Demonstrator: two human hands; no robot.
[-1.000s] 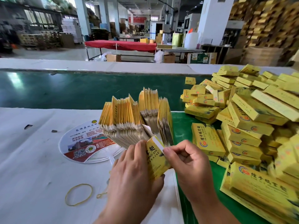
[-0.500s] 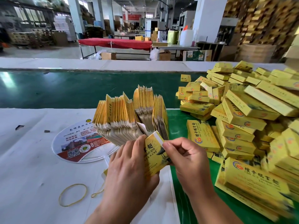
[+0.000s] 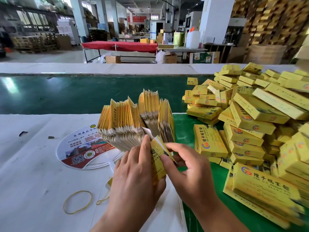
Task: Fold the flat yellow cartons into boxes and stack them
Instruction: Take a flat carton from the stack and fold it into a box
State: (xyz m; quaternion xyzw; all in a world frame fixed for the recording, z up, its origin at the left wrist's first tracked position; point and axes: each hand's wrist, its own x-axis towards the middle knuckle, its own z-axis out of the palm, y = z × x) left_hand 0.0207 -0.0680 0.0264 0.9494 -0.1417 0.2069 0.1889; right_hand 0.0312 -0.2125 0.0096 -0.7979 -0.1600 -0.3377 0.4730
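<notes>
We see the bench (image 3: 41, 164), white on its near left part and green (image 3: 182, 121) to the right. Along its right edge a big heap of folded yellow boxes (image 3: 260, 118) spills toward the near right corner. At the middle of the bench a thick bundle of flat cartons (image 3: 133, 121) stands on edge, fanned out. Just left of it lies a round printed hand fan (image 3: 80, 148), and nearer the front edge a yellow rubber band (image 3: 77, 201). Above the near edge, our left hand (image 3: 133, 174) grasps one carton (image 3: 158, 161), fingers curled round its back, while our right hand (image 3: 189, 171) pinches its top end between thumb and forefinger.
</notes>
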